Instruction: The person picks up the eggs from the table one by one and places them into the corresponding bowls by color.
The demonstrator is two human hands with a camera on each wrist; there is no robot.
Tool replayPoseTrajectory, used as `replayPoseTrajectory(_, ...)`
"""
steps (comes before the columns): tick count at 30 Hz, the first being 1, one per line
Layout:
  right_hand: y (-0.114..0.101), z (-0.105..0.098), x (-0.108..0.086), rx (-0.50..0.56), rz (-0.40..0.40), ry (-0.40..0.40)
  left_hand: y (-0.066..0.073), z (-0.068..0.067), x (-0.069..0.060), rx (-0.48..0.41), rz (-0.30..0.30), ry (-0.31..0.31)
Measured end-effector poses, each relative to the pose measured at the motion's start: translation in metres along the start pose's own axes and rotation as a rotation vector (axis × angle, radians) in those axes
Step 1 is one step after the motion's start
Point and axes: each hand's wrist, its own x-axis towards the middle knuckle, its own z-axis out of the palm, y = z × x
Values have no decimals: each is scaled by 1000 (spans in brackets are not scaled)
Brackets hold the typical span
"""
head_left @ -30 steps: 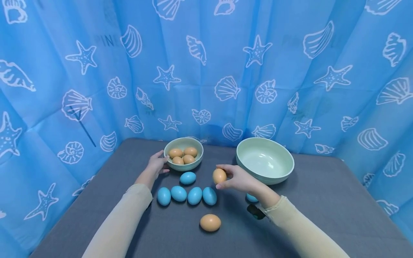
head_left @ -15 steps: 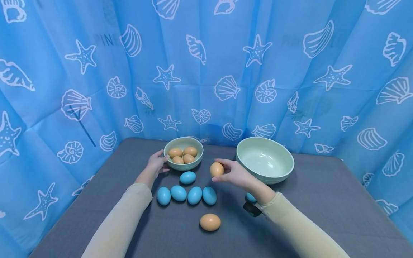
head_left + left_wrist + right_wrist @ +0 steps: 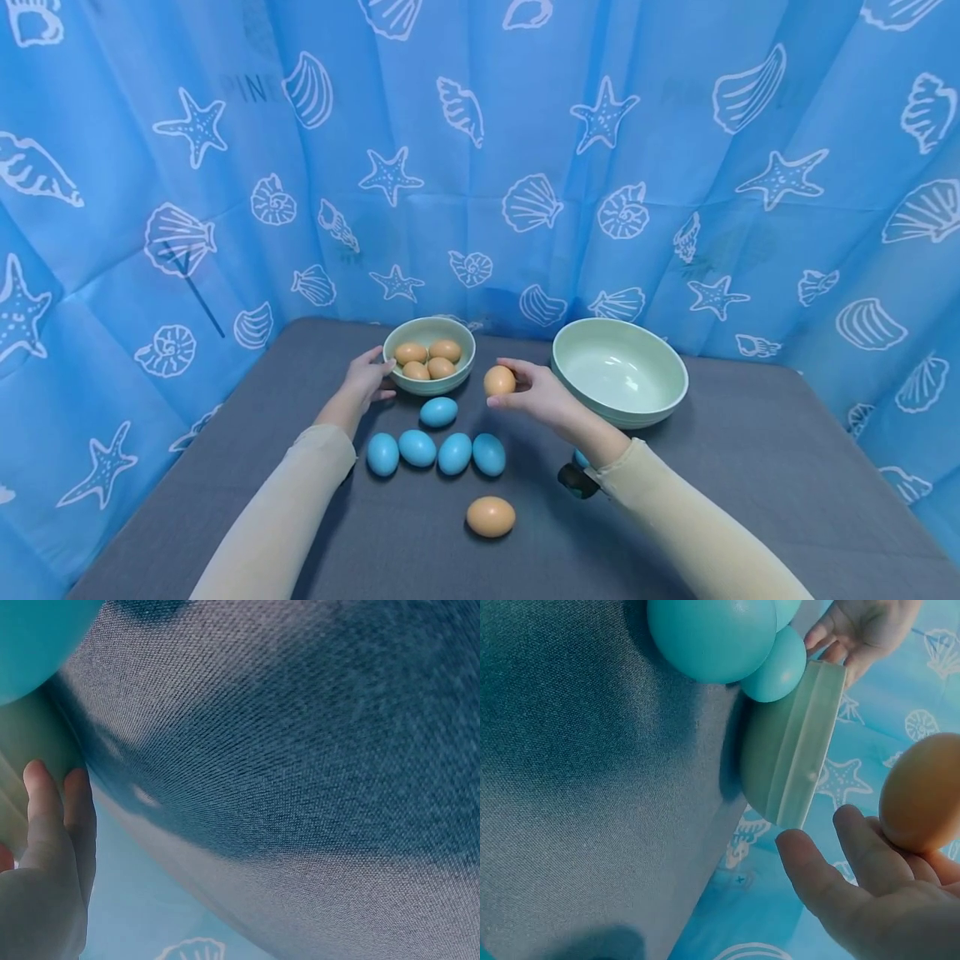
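My right hand pinches a brown egg between thumb and fingers, above the table and right of the small green bowl. In the right wrist view the same egg rests against the fingers. Several brown eggs lie in that small bowl. At the bowl's left side, my left hand touches its wall and rim with mostly straight fingers. Its fingers rest along the bowl in the left wrist view. One blue egg lies just in front of the bowl.
Several blue eggs lie in a row closer to me, with a loose brown egg nearer still. A larger green bowl stands at right. Another blue egg is mostly hidden by my right wrist. A blue curtain hangs behind the grey table.
My right hand has carried the brown egg slightly left and away from me, nearer the small bowl. My left hand stays at that bowl.
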Motion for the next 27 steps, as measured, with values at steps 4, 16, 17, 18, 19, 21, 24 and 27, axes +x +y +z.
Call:
replayPoseTrajectory(4, 0, 2, 3, 11, -3, 8, 0, 0, -1, 0, 2, -4)
replayPoseTrajectory(16, -7, 8, 14, 44, -4, 38, 1, -1, -2, -12, 6, -9)
replayPoseTrajectory(17, -8, 8, 16, 38, -6, 39, 0, -1, -1, -12, 6, -9)
replayPoseTrajectory(18, -8, 8, 17, 36, -5, 41, 0, -1, -2, -12, 7, -8)
replayPoseTrajectory(19, -8, 9, 18, 37, -5, 40, 0, -1, -1, -12, 7, -8)
replayPoseTrajectory(21, -9, 9, 20, 36, -2, 42, 0, -1, -1, -13, 10, -8)
replayPoseTrajectory(24, -8, 10, 24, 33, 6, 54, -1, 0, 0, -12, 14, -3)
replayPoseTrajectory(27, -8, 11, 27, 22, 8, 67, -1, 1, 0, -8, 18, -1)
